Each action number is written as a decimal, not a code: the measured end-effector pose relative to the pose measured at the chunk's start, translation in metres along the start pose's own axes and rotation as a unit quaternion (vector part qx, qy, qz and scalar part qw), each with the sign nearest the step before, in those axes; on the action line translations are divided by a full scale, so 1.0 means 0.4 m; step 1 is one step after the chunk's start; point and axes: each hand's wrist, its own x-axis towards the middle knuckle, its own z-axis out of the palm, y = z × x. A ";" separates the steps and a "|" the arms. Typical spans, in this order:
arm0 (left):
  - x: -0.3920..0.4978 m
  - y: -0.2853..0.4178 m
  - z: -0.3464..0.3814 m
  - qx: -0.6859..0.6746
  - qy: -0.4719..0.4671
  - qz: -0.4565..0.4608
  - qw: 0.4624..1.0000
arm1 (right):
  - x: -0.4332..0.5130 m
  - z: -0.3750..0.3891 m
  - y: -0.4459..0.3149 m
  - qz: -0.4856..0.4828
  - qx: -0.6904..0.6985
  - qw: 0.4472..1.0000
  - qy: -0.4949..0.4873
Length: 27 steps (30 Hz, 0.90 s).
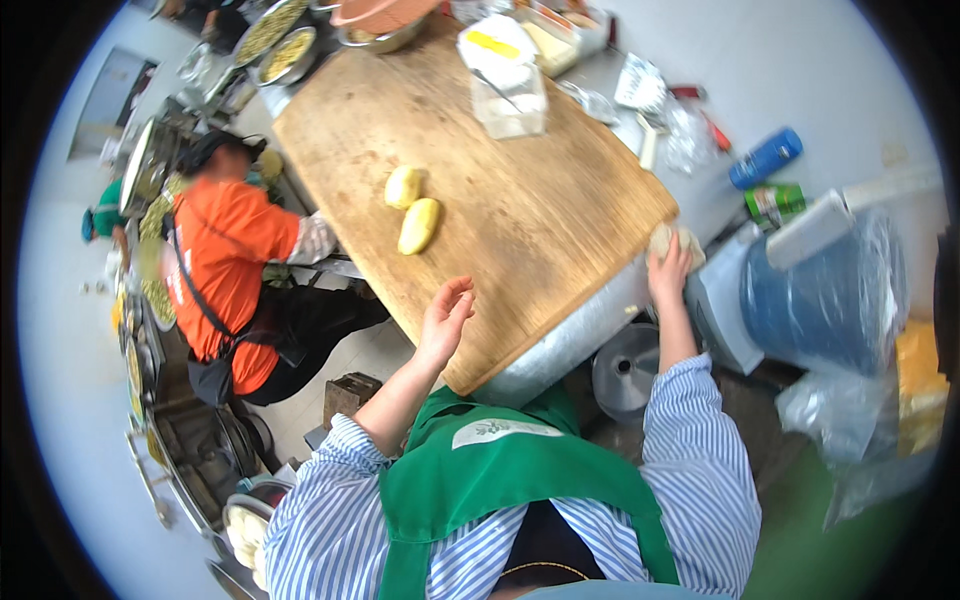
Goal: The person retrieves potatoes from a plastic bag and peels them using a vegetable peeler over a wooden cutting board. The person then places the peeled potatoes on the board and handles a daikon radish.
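Observation:
My left hand (448, 315) hovers over the near left part of a large wooden board (510, 217), fingers loosely curled and apart, holding nothing. At the board's right corner, my right hand (670, 268) grips a crumpled beige cloth (679, 244). Two yellow oval pieces of produce, which look like peeled potatoes, lie close together left of the board's middle: a rounder one (403, 187) and a longer one (418, 226). Farther back on the board stands a clear plastic container (510, 109) with white contents and a thin utensil, its white lid (497, 45) tilted above it.
A person in an orange shirt (232, 217) sits left of the board. Metal bowls of chopped yellowish food (287, 56) stand at the back left. Plastic bags (686, 135), a blue cylinder (765, 157) and a big blue plastic-wrapped container (821, 292) are on the right.

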 end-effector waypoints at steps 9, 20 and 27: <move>0.033 -0.108 -0.300 0.221 0.204 0.001 0.954 | -0.563 -0.119 -0.181 -0.251 0.085 0.914 -0.306; 0.089 -0.445 -0.595 0.127 0.362 -0.173 0.907 | -0.268 -0.356 -0.160 -0.014 0.012 0.979 -0.204; 0.188 -0.294 -0.652 0.250 0.316 0.002 0.915 | -0.012 -0.140 -0.498 -0.150 0.003 0.980 -0.128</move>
